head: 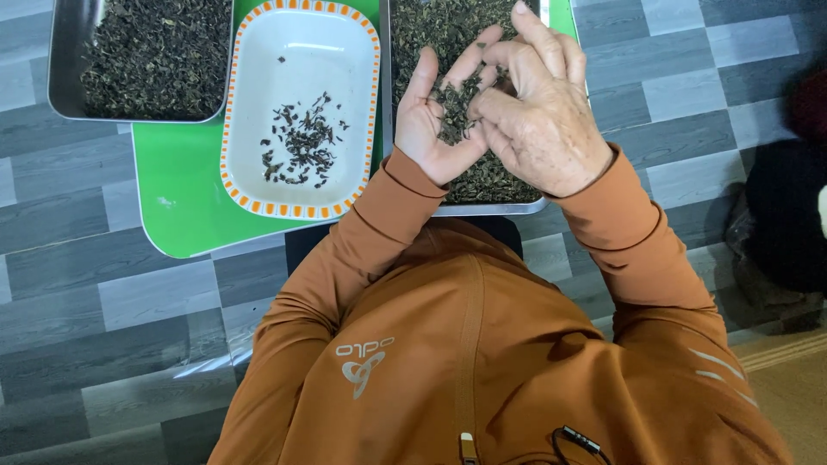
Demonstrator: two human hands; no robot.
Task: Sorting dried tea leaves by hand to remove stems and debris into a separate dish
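Floor [112, 319] is grey plank-pattern vinyl in mixed tones, tan strip at the lower right edge. Green table [177, 202] sits low on it, carrying two steel trays and a white orange-rimmed dish [258, 69] with a small scatter of leaves. Left hand [435, 120] is cupped palm-up over the right tray [495, 207], holding a pile of dried tea leaves [452, 108]. Right hand [538, 108] has fingertips pressed together, picking in that pile. Left tray [60, 77] is full of leaves. Dark bundle [788, 215] lies at right.

Dish [258, 77] between two trays [65, 86] [482, 207], all seemingly on table [172, 215].
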